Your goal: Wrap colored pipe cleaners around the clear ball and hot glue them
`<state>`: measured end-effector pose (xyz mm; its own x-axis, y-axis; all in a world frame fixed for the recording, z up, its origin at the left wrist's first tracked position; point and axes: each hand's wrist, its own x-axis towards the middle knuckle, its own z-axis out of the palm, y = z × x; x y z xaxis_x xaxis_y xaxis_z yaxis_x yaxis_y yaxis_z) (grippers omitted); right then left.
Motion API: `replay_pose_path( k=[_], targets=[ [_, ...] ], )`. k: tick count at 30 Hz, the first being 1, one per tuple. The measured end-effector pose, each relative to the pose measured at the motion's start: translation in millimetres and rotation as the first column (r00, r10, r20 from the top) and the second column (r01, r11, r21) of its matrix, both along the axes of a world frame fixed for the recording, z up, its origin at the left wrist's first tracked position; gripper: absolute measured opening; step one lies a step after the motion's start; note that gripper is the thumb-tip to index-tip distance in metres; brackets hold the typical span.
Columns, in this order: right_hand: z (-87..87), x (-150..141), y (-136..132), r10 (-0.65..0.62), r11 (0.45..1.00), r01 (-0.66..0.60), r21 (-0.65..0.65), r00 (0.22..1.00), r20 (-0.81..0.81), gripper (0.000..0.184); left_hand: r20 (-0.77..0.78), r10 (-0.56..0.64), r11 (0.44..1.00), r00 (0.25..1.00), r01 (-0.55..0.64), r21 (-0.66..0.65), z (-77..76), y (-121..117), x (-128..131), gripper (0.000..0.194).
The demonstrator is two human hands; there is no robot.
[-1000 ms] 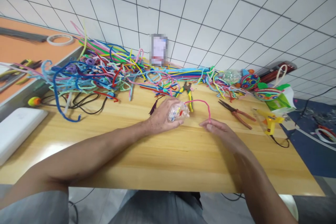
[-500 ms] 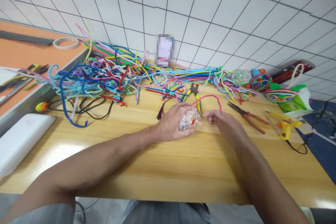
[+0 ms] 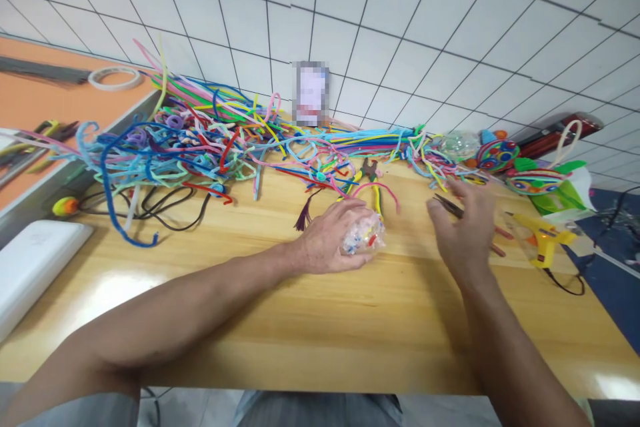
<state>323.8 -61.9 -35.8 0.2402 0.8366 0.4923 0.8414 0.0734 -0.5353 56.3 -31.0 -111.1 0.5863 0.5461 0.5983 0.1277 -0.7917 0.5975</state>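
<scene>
My left hand [image 3: 333, 237] is wrapped round a clear, crinkly ball [image 3: 364, 235] with coloured bits inside, low over the table. A pink pipe cleaner [image 3: 383, 188] curves out behind the ball. Beyond it lie yellow-and-green-handled pliers [image 3: 369, 170], partly covered by my left hand and the ball. My right hand [image 3: 465, 227] is over the brown-handled long-nose pliers [image 3: 449, 205], fingers apart and nothing visible in them. It hides the middle of these pliers; whether it touches them I cannot tell. A dark purple tassel [image 3: 303, 215] lies left of the ball.
A heap of coloured pipe cleaners [image 3: 175, 147] runs along the wall. At the right are a yellow glue gun [image 3: 544, 240] and a decorated craft piece [image 3: 537, 180]. A phone [image 3: 311, 93] leans at the back. A white case [image 3: 43, 273] lies left.
My right hand has let go of the pink pipe cleaner and moved right to the long-nose pliers, its fingers spreading. The left hand still holds the ball.
</scene>
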Motion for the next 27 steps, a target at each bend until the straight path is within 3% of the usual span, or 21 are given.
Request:
replay_pose_path(
  k=[2, 5, 7, 10, 13, 16, 19, 23, 24, 27],
  targets=[
    [12.3, -27.6, 13.2, 0.2, 0.97, -0.19, -0.152, 0.978, 0.059, 0.028, -0.038, -0.008, 1.0, 0.999, 0.007, -0.024, 1.6, -0.4, 0.9, 0.071],
    [25.5, -72.9, 48.9, 0.421, 0.828, -0.369, -0.422, 0.907, 0.034, 0.03, -0.07, -0.014, 0.998, 0.997, 0.01, -0.055, 2.6, 0.1, 1.6, 0.07],
    [30.0, -99.9, 73.6, 0.51, 0.689, -0.423, -0.589, 0.86, -0.021, 0.032, -0.074, -0.01, 0.998, 0.997, 0.005, -0.066, 1.6, 1.0, 1.9, 0.069],
    [31.1, -127.8, 99.4, 0.578, 0.514, -0.459, -0.725, 0.81, -0.103, 0.021, -0.066, 0.002, 0.997, 0.998, -0.007, -0.075, -1.4, 2.9, 3.3, 0.07],
    [24.9, -140.7, 112.9, 0.561, 0.469, -0.474, -0.745, 0.812, -0.163, 0.034, -0.027, -0.006, 0.997, 1.0, 0.004, -0.083, -2.9, 4.0, 6.4, 0.07],
    [15.1, -146.6, 120.6, 0.496, 0.48, -0.482, -0.733, 0.838, -0.226, 0.049, -0.008, -0.023, 0.996, 1.0, 0.023, -0.084, -0.6, 3.9, 9.5, 0.069],
    [16.8, -148.4, 128.2, 0.419, 0.534, -0.448, -0.717, 0.877, -0.236, 0.044, -0.035, -0.019, 0.993, 0.999, 0.015, -0.114, 3.1, 3.3, 10.9, 0.069],
    [56.1, -143.0, 150.9, 0.385, 0.648, -0.385, -0.657, 0.91, -0.153, 0.035, -0.06, -0.039, 0.993, 0.997, 0.031, -0.115, 4.2, 3.3, 11.6, 0.065],
    [69.8, -142.7, 159.7, 0.367, 0.707, -0.329, -0.627, 0.927, -0.072, 0.031, -0.057, -0.043, 0.992, 0.997, 0.037, -0.119, 3.8, 3.4, 12.0, 0.064],
    [105.4, -153.5, 190.6, 0.37, 0.816, -0.22, -0.535, 0.909, 0.192, 0.026, -0.049, -0.049, 0.988, 0.998, 0.041, -0.15, 3.2, 3.8, 13.0, 0.066]
  ],
)
